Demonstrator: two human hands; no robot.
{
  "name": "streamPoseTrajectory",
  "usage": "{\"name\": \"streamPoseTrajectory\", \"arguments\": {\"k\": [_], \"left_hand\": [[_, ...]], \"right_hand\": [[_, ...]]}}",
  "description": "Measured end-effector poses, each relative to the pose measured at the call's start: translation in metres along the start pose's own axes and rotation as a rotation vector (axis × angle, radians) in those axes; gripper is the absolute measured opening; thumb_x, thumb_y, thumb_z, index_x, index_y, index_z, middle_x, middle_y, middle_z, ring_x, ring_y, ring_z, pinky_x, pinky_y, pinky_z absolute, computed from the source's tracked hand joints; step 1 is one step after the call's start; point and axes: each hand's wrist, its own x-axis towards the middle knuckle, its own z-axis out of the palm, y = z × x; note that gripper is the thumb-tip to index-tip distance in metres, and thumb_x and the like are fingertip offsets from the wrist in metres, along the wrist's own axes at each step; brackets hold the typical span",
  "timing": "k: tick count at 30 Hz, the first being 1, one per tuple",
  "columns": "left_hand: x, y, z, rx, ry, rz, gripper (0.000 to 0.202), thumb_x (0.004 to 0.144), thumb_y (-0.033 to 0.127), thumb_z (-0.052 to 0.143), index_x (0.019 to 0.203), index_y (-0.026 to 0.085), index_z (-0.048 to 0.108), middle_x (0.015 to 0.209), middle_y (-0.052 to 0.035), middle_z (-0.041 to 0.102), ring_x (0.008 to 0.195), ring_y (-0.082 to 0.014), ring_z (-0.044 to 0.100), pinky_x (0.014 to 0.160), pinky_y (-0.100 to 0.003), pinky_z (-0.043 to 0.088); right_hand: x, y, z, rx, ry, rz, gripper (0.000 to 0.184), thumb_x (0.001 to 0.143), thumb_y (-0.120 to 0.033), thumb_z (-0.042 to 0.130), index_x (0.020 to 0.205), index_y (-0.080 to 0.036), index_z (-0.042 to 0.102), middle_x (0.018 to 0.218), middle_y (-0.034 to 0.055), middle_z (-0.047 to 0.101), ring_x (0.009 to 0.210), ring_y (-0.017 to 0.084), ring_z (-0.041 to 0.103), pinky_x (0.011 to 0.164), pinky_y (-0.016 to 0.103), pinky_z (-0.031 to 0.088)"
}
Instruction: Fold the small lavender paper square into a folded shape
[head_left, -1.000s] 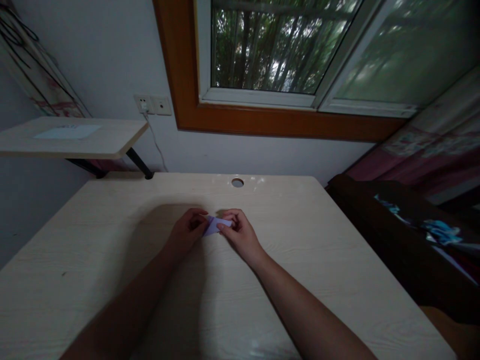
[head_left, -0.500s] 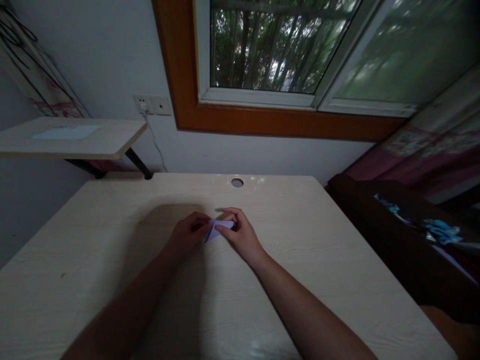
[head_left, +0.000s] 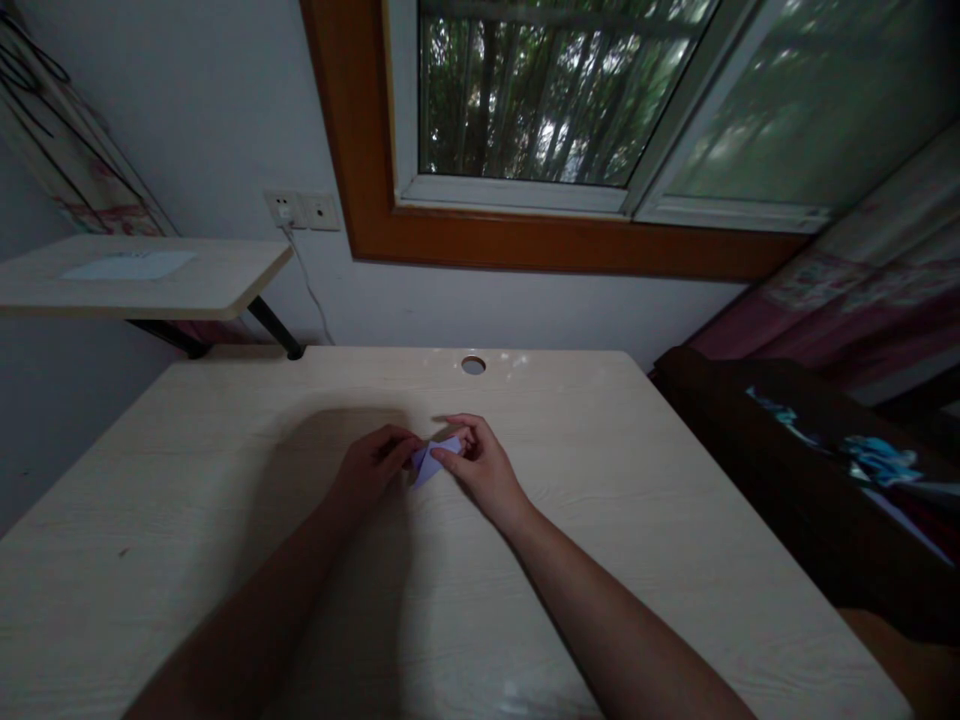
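Observation:
A small folded piece of purple paper (head_left: 433,467), with pointed corners, is held between my two hands over the middle of the desk. My left hand (head_left: 373,462) pinches its left edge between thumb and fingers. On the other side, my right hand (head_left: 482,462) grips the paper, thumb on top and fingers behind. The fingertips of both hands are partly hidden by the paper and by each other. Beneath them lies the pale wood-grain desk (head_left: 585,560), with my shadow falling to the left.
A round cable hole (head_left: 473,366) is near the desk's back edge. At the left, a raised shelf (head_left: 240,270) carries a white sheet (head_left: 131,264). Behind are a wall socket (head_left: 285,209) and a window (head_left: 525,100). Dark furniture (head_left: 750,450) with cloth on it stands right.
The purple paper has tilted slightly, its lower tip now pointing further down. My left fingers have shifted on its left edge, and more of the left flap shows.

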Motion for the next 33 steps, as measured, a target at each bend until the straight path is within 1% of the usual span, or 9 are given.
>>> {"name": "streamPoseTrajectory", "arguments": {"k": [4,7,13,16,18,21,24,27,33], "left_hand": [[-0.001,0.003,0.0,-0.046,-0.006,0.013,0.026,0.087,0.042,0.062,0.091,0.017,0.068,0.073,-0.002,0.069,0.069,-0.0157,0.066,0.069,-0.027,0.052],[0.0,-0.001,0.001,-0.057,-0.048,0.007,0.024,0.083,0.04,0.067,0.091,0.018,0.068,0.078,-0.0024,0.071,0.073,-0.0162,0.066,0.071,-0.027,0.052],[0.002,-0.009,0.0,0.036,-0.066,-0.024,0.026,0.08,0.044,0.069,0.086,0.019,0.071,0.077,-0.0022,0.072,0.072,-0.0174,0.066,0.068,-0.027,0.051],[0.003,-0.009,-0.001,0.041,-0.022,-0.039,0.025,0.08,0.043,0.068,0.087,0.019,0.07,0.074,-0.0014,0.071,0.07,-0.0171,0.066,0.067,-0.027,0.052],[0.003,-0.009,-0.001,0.032,0.029,-0.045,0.023,0.081,0.042,0.067,0.086,0.019,0.07,0.072,-0.001,0.07,0.068,-0.0167,0.066,0.066,-0.027,0.052],[0.005,-0.009,-0.001,-0.008,0.115,-0.054,0.024,0.08,0.042,0.069,0.088,0.019,0.069,0.075,-0.0016,0.071,0.066,-0.0164,0.066,0.065,-0.027,0.053],[0.006,-0.008,-0.001,-0.06,0.18,-0.067,0.03,0.079,0.041,0.071,0.098,0.019,0.066,0.077,-0.0018,0.07,0.066,-0.0167,0.068,0.066,-0.028,0.054],[0.006,-0.007,-0.002,-0.101,0.212,-0.053,0.033,0.08,0.041,0.07,0.103,0.019,0.064,0.078,-0.0013,0.069,0.068,-0.0166,0.069,0.068,-0.029,0.056],[0.003,-0.006,-0.003,-0.101,0.235,-0.054,0.032,0.082,0.043,0.069,0.101,0.018,0.067,0.083,-0.0028,0.071,0.07,-0.0163,0.068,0.068,-0.029,0.057]], "right_hand": [[0.002,-0.005,0.0,0.081,0.074,0.022,0.048,0.069,-0.032,0.083,0.109,-0.026,0.058,0.076,-0.0035,0.061,0.069,0.015,0.058,0.067,0.028,0.048],[0.003,-0.007,0.0,0.13,0.105,0.037,0.047,0.069,-0.033,0.083,0.107,-0.025,0.058,0.076,-0.0031,0.061,0.068,0.015,0.058,0.067,0.028,0.049],[0.002,-0.007,0.001,0.129,0.076,0.03,0.049,0.067,-0.036,0.084,0.107,-0.027,0.058,0.078,-0.0026,0.063,0.072,0.016,0.06,0.071,0.031,0.052],[0.001,-0.007,0.0,0.122,0.069,0.029,0.046,0.071,-0.037,0.082,0.109,-0.026,0.059,0.086,-0.0005,0.065,0.072,0.014,0.059,0.07,0.029,0.052],[0.001,-0.006,-0.001,0.1,0.071,0.021,0.044,0.074,-0.038,0.079,0.112,-0.027,0.058,0.1,0.0023,0.066,0.07,0.013,0.057,0.069,0.028,0.051],[-0.001,-0.007,-0.002,0.045,0.063,-0.007,0.045,0.075,-0.032,0.076,0.116,-0.029,0.058,0.114,0.0037,0.063,0.069,0.011,0.055,0.066,0.026,0.049],[-0.002,-0.01,-0.003,-0.078,0.067,-0.099,0.042,0.075,-0.022,0.073,0.116,-0.03,0.063,0.116,0.0039,0.058,0.074,0.011,0.056,0.066,0.025,0.047],[-0.002,-0.013,-0.002,-0.197,0.058,-0.188,0.035,0.078,-0.017,0.068,0.11,-0.031,0.07,0.116,0.0046,0.053,0.078,0.012,0.056,0.069,0.026,0.047],[-0.004,-0.01,-0.003,-0.238,0.001,-0.183,0.029,0.082,-0.018,0.067,0.107,-0.032,0.074,0.105,0.0045,0.057,0.08,0.014,0.058,0.072,0.029,0.048]]}}
